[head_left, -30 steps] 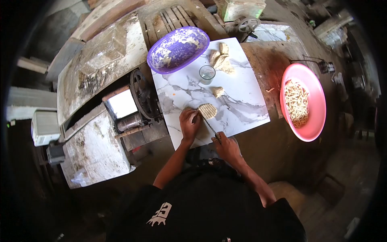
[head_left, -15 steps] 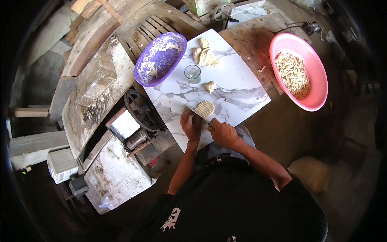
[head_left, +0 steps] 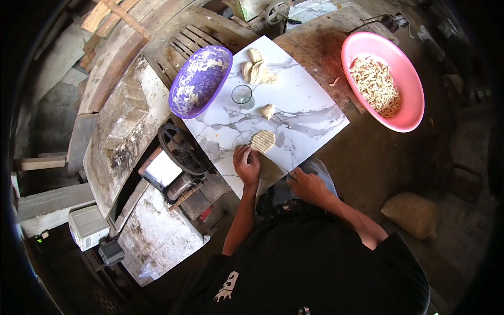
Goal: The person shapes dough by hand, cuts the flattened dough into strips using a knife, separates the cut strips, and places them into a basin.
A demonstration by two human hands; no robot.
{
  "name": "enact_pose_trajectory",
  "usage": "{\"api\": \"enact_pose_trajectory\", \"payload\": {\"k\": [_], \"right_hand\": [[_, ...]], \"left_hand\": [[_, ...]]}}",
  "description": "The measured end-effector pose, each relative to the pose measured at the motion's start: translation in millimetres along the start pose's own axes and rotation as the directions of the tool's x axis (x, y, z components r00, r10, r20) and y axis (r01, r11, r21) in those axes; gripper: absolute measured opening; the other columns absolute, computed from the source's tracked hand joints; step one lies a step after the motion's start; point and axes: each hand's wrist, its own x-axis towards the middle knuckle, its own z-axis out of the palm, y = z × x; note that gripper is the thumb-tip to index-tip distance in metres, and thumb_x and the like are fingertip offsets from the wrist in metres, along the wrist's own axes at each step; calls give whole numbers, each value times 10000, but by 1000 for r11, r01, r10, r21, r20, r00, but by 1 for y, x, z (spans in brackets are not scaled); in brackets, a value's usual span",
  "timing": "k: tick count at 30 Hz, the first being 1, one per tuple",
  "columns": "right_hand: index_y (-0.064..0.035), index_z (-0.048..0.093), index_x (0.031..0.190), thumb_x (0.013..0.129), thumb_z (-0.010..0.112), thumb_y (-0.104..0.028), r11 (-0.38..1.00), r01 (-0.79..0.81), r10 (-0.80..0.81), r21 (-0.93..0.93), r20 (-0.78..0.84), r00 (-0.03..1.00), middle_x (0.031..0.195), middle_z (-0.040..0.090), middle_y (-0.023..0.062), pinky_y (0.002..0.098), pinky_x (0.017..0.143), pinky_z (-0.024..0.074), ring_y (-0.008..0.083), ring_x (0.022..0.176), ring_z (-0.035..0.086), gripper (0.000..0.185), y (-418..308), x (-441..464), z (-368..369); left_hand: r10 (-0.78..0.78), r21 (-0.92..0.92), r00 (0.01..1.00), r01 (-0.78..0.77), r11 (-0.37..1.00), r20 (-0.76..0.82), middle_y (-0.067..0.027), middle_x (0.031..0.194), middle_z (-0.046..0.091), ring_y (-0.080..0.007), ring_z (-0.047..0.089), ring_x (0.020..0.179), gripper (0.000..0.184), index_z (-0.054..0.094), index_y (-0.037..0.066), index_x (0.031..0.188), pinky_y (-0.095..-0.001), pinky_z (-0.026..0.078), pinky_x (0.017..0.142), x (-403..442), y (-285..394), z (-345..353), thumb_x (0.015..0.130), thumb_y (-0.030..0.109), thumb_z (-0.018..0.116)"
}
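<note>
A flat piece of dough (head_left: 263,140) scored into parallel strips lies on the marble-patterned board (head_left: 310,126). My left hand (head_left: 247,165) is at its lower left edge, fingers curled in and thumb close to them; what they pinch, if anything, is too small to make out. My right hand (head_left: 310,186) is closed round the handle of a knife near the board's front edge, apart from the dough. The blade is hard to make out. Beyond the scored piece sit a small dough lump (head_left: 267,111), a drinking glass (head_left: 243,96) and several larger dough chunks (head_left: 261,72).
A purple basin (head_left: 202,84) smeared with dough overlaps the board's left corner. To the right, a pink basin (head_left: 412,102) holds many cut dough strips (head_left: 374,84). Left of the board stands a machine with a black wheel (head_left: 181,149). A sack (head_left: 411,214) lies at right.
My right hand has drawn the knife back, right and down, away from the scored dough. My left hand stays beside the dough. The whole view has shifted slightly.
</note>
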Motion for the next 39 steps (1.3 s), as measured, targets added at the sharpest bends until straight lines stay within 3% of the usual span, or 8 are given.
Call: {"api": "enact_pose_trajectory", "payload": {"k": [8, 10, 28, 31, 39], "right_hand": [[-54, 489, 1042, 924, 556, -379, 1000, -15, 14, -11, -25, 1000, 791, 656, 267, 577, 687, 485, 481, 770, 629, 353, 11, -22, -2], [-57, 491, 1040, 928, 553, -380, 996, 91, -88, 13, -133, 987, 781, 654, 265, 574, 676, 486, 468, 757, 633, 347, 10, -20, 2], [-3, 494, 1038, 934, 529, -328, 986, 161, -163, -40, -46, 986, 781, 659, 257, 545, 683, 503, 450, 764, 648, 343, -44, 53, 10], [-26, 494, 1031, 887, 602, -271, 982, 185, -186, -22, -140, 973, 721, 650, 253, 540, 631, 508, 445, 699, 649, 304, -42, 55, 19], [-6, 485, 1033, 897, 576, -278, 982, 190, -187, 4, -174, 967, 729, 646, 267, 543, 642, 508, 453, 708, 650, 318, -40, 61, 29]], "left_hand": [[-16, -28, 1000, 16, 999, 3, -108, 997, 675, -297, 619, 989, 151, 681, 35, 944, -414, 479, 914, -2, 3, -4, 796, 48, 711], [-11, 1, 1000, 11, 1000, 15, -101, 980, 669, -288, 616, 978, 125, 682, 34, 911, -402, 484, 900, -1, 1, -3, 791, 45, 718], [-39, -13, 999, 40, 999, 13, -86, 1007, 655, -299, 601, 1015, 214, 662, 41, 921, -420, 445, 909, -6, -6, 0, 727, 31, 753], [-2, -10, 999, 3, 1000, 36, -88, 1023, 651, -301, 592, 1022, 236, 658, 42, 940, -428, 435, 917, -6, -9, -1, 724, 35, 752], [-16, -12, 998, 17, 1000, 68, -108, 1027, 650, -320, 579, 1011, 215, 648, 27, 936, -442, 431, 902, -13, -18, 2, 742, 61, 734]]}}
